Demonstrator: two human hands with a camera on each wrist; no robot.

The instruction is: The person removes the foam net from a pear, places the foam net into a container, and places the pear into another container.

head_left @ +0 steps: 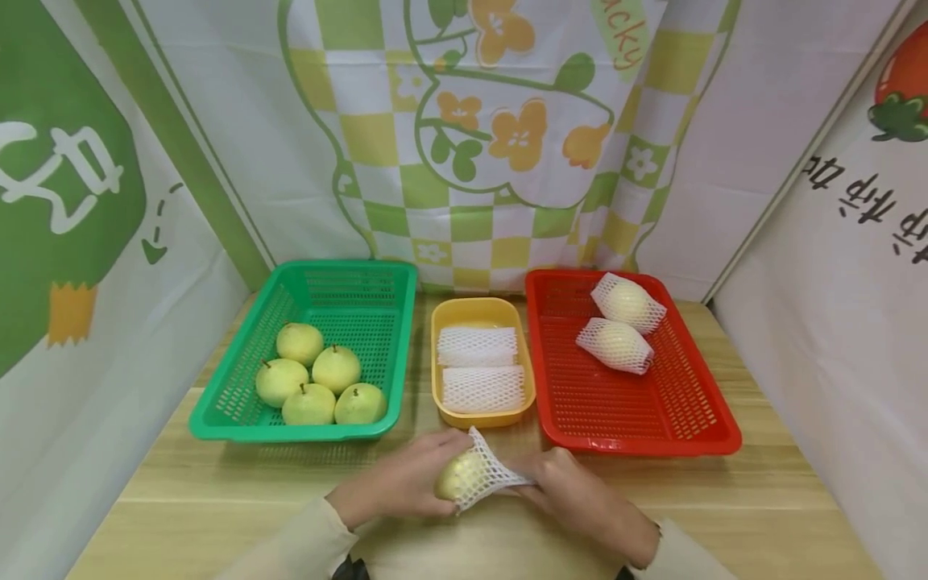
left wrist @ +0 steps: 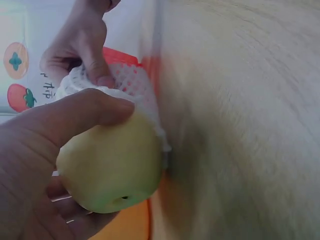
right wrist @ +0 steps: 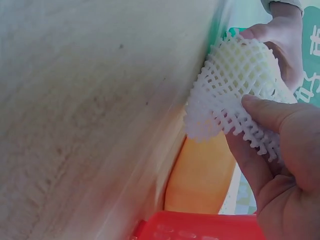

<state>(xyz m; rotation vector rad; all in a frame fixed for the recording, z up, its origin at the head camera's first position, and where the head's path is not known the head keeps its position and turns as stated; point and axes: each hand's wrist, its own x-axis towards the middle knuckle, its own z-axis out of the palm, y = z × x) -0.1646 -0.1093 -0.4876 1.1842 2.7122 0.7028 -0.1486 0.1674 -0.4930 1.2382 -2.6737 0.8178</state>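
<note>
A pale yellow-green pear [left wrist: 112, 160] sits in my left hand [head_left: 411, 481], thumb on top and fingers curled beneath it. A white foam net sleeve [right wrist: 225, 95] covers the pear's right part in the head view, while its left end is bare. My right hand [head_left: 576, 495] pinches the sleeve's narrowed free end between thumb and fingers. Both hands are low over the table, in front of the yellow tray [head_left: 483, 420]. Inside that tray lie flat foam net sleeves [head_left: 482, 388].
At the left stands a green basket [head_left: 403, 354] with several bare pears [head_left: 308, 404]. A red basket [head_left: 580, 419] at the right holds two sleeved pears [head_left: 616, 345]. The wooden table [head_left: 783, 499] meets printed cloth walls [head_left: 500, 234] at the back and sides.
</note>
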